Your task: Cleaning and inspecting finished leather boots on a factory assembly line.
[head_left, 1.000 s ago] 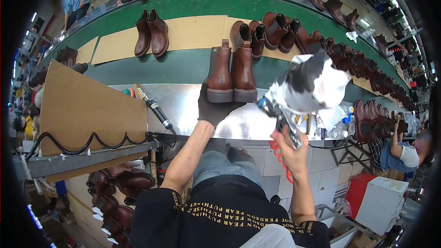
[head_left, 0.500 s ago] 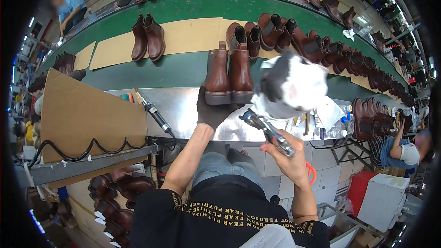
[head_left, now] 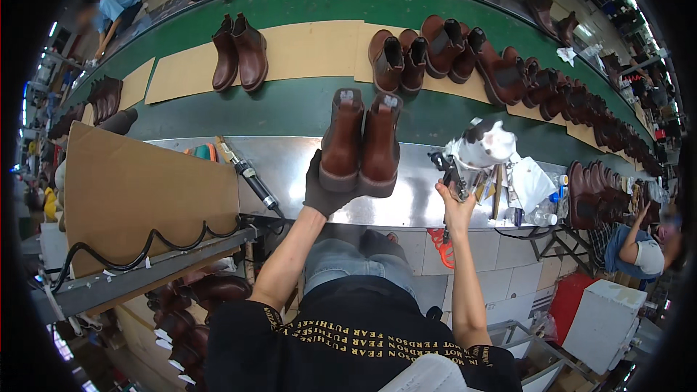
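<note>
A pair of brown leather ankle boots [head_left: 379,149] is held upright over the metal edge of the bench. My left hand [head_left: 321,192], in a dark glove, grips them from below at the heels and soles; most of its fingers are hidden behind them. To the right, my bare right hand [head_left: 457,210] is closed round the handle of a spray gun [head_left: 450,173]. On the gun sits a cup [head_left: 485,144] wrapped in white material with dark stains. The gun is beside several tools and a white sheet, apart from the boots.
Another pair of brown boots [head_left: 250,58] stands on cardboard [head_left: 312,54] along the green conveyor, with a long row further right. A corded black tool [head_left: 254,185] lies left, near an upright cardboard panel [head_left: 145,196]. Small bottles [head_left: 541,218] stand at right. Co-workers are beyond.
My right hand has drawn the spray gun away from the boots, to the right and lower toward the bench. The boots have tilted and come slightly nearer in my left hand.
</note>
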Tool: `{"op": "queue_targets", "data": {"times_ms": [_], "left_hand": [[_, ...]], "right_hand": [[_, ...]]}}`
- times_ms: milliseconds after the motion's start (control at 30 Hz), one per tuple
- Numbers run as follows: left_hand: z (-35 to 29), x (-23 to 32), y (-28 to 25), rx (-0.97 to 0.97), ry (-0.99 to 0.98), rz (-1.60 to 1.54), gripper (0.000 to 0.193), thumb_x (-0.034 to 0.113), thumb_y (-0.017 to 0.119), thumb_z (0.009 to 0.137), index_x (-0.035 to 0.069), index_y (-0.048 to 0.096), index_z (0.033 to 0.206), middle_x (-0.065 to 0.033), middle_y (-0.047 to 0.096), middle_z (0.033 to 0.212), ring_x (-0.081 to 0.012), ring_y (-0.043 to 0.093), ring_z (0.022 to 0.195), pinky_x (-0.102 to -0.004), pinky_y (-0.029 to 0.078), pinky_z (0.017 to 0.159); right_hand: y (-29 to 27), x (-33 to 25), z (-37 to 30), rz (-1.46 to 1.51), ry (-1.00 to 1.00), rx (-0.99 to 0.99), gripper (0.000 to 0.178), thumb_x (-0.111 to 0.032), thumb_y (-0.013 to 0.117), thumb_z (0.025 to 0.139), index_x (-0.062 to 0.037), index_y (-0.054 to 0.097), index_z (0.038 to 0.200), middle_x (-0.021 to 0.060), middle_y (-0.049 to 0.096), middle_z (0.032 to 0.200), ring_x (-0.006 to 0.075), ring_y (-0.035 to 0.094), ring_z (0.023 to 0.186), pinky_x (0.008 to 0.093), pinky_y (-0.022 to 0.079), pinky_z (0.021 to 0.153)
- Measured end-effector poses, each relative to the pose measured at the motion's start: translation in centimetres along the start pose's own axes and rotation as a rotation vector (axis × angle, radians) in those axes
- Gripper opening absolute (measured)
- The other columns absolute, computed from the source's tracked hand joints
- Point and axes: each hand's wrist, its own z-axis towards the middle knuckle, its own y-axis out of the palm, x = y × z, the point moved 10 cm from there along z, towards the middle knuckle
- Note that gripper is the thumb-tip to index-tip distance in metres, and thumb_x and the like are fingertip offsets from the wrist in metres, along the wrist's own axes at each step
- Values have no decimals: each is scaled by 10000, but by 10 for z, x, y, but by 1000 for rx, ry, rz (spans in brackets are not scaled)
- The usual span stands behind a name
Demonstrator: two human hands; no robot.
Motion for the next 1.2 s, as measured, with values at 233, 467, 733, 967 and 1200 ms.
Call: {"op": "queue_targets", "data": {"times_ms": [233,467,733,967,1200], "left_hand": [[21,-38,-96,-373,188,1144,585,301,658,754,88,466,1263,-125,549,1203,-262,549,1070,-358,414,936],[87,-3,-79,-559,196,774,409,277,560,884,74,481,1230,-82,546,1204,-198,539,1075,-333,422,928],[52,-34,-15,-439,181,508,401,260,548,898,64,471,1240,-82,538,1211,-189,536,1069,-327,425,925],[18,-42,-10,-289,144,267,394,246,537,910,56,462,1248,-82,530,1218,-182,534,1064,-321,427,922],[39,-42,-16,-84,131,61,387,232,527,923,48,453,1256,-82,523,1225,-174,531,1059,-315,430,919]], "right_hand": [[-9,-8,8,-609,-316,260,387,-145,789,687,31,613,983,133,627,964,218,562,899,319,436,808],[198,-166,-85,-913,-1256,-551,283,-120,551,701,4,613,947,80,605,847,229,573,796,324,422,794],[193,-243,-5,-762,-642,-456,204,-208,660,774,-28,618,689,148,611,639,316,603,635,395,446,609],[61,-220,0,-209,-535,127,282,-112,670,795,-20,627,1058,91,646,977,237,561,927,359,419,841],[-20,102,-3,-295,259,-264,461,-266,808,688,27,619,990,63,640,873,166,598,821,311,471,743]]}}
